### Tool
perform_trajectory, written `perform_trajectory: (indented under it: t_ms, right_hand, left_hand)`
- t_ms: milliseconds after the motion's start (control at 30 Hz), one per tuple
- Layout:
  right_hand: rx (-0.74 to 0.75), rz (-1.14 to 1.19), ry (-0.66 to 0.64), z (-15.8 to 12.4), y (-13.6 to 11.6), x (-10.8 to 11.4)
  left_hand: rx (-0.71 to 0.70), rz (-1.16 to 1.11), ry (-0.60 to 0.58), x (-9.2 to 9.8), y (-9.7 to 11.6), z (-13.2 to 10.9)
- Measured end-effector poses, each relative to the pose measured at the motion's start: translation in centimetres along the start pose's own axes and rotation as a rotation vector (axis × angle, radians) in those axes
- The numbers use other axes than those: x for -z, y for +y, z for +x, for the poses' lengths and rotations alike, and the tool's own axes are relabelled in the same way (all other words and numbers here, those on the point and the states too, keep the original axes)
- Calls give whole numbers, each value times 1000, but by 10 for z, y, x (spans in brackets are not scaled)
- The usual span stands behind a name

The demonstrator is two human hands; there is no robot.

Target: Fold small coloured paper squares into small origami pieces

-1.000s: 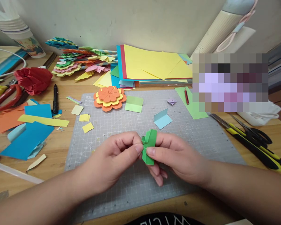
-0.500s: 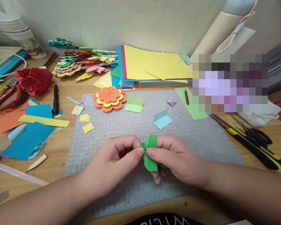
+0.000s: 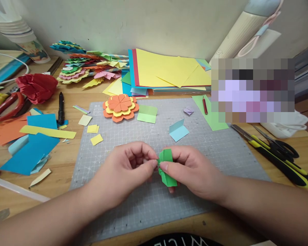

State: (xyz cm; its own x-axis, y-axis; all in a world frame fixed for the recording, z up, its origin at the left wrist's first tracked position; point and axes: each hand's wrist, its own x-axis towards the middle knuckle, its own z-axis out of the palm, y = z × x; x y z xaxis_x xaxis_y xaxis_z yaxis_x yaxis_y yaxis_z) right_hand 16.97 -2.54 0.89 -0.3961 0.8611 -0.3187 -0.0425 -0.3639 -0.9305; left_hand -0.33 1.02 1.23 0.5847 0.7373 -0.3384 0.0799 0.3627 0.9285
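A small folded piece of green paper [image 3: 167, 172] is held above the grey cutting mat [image 3: 133, 212]. My right hand [image 3: 188, 169] grips it, thumb on the near face and fingers behind. The thumb and forefinger of my left hand [image 3: 135, 167] pinch its left edge; the fingertips hide that spot. Beyond my hands lie a folded light-blue paper [image 3: 179, 131], a creased light-green paper [image 3: 147, 114] and a small purple folded paper [image 3: 188, 110]. A layered orange and yellow paper flower [image 3: 120, 106] rests at the mat's back left.
Left of the mat are blue paper scraps [image 3: 33, 150], a black pen [image 3: 61, 108] and red-handled pliers [image 3: 9, 104]. A yellow-black utility knife [image 3: 274, 157] and scissors [image 3: 279, 145] lie at right. Coloured sheets [image 3: 169, 68] are stacked against the wall.
The green paper has tilted slightly in my right hand, its lower end swinging right. My left hand has risen a little and still pinches the paper's left edge.
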Motion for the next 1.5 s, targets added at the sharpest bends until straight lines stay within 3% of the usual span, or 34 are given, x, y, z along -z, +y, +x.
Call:
perform_trajectory:
  t_ms: [167,333,733,1067,1333,1500]
  right_hand:
    - [23,74,-19,0,-2,1]
    - [0,162,-54,0,-3,1]
    - [16,94,-61,0,-5,-1]
    - [12,100,-78,0,-5,0]
    - [46,4,-59,-2,-6,-1]
    - [20,86,-83,-1,-6,1]
  left_hand:
    - [114,-330,-175,6,-3,3]
    - [168,-435,-255,10,-5,3]
    - [159,-331,-246,13,-8,3]
    - [228,-424,-276,11,-6,4]
    - [191,-355,-271,12,-8,4]
    - [180,-392,-287,12,-6,3]
